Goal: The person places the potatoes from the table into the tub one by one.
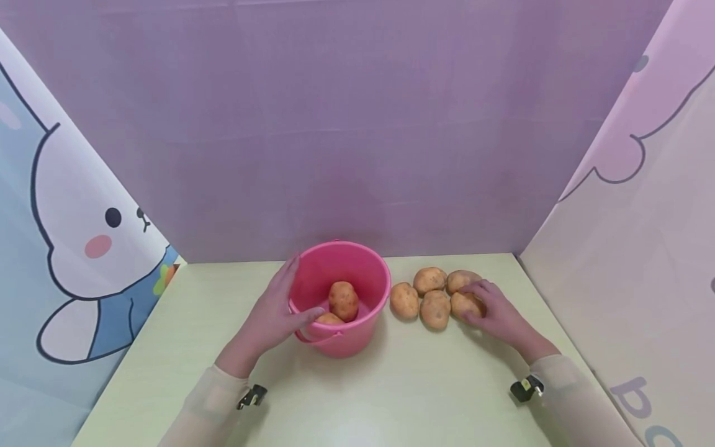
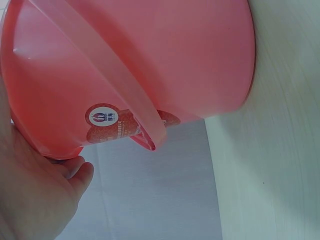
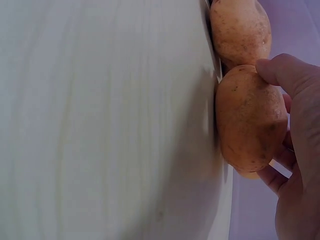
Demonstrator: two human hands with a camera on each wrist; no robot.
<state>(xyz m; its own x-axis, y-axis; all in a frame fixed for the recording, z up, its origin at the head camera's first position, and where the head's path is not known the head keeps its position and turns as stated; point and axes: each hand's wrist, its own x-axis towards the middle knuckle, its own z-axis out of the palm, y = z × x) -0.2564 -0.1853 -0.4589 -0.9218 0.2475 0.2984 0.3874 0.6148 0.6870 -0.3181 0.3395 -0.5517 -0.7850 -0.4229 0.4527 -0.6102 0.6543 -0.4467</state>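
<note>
A pink bucket (image 1: 357, 340) stands upright on the table, with one potato (image 1: 343, 301) and part of another potato (image 1: 328, 318) visible inside. My left hand (image 1: 272, 311) holds the bucket's left side at the rim, thumb across the near edge. The left wrist view shows its fingertips (image 2: 82, 175) bent at the rim. To the right of the bucket, my right hand (image 1: 496, 313) grips a potato (image 3: 250, 120) between thumb and fingers. That potato still lies on the table, close against another potato (image 3: 241, 32).
Several more potatoes lie between the bucket and my right hand, among them one potato (image 1: 404, 301) near the bucket. The bucket's handle (image 1: 321, 340) hangs down in front. A purple cloth wall (image 1: 357, 136) closes off the table's back; printed panels (image 1: 642, 261) flank both sides.
</note>
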